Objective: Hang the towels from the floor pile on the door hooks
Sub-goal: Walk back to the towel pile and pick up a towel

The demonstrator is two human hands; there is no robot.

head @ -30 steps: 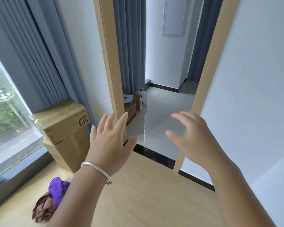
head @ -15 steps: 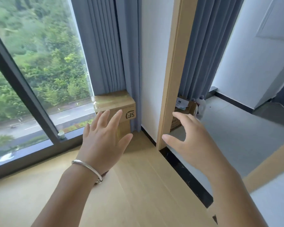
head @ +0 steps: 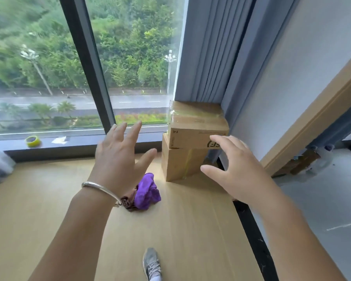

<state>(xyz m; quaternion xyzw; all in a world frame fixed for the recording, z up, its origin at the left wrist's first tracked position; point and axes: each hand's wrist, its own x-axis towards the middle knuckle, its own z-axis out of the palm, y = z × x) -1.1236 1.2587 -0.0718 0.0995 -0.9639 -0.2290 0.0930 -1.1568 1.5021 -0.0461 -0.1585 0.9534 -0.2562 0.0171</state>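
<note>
A roll of yellow-green tape sits on the dark window sill at far left, beneath a tall pane looking onto a road and trees; the person's left hand, a silver bangle at its wrist, is held out above the wooden floor with fingers spread wide and holding nothing; just past that wrist, the towel pile lies on the floor, a purple towel bunched on top of a brownish one that the arm partly hides; a grey sneaker shows at the bottom edge, near the pile; behind and to the right of the pile, two cardboard boxes stand stacked against the blue-grey curtain; the right hand hovers in front of the boxes, fingers extended and loosely parted, likewise holding nothing; at far right a pale wooden door frame borders a grey tiled floor.
</note>
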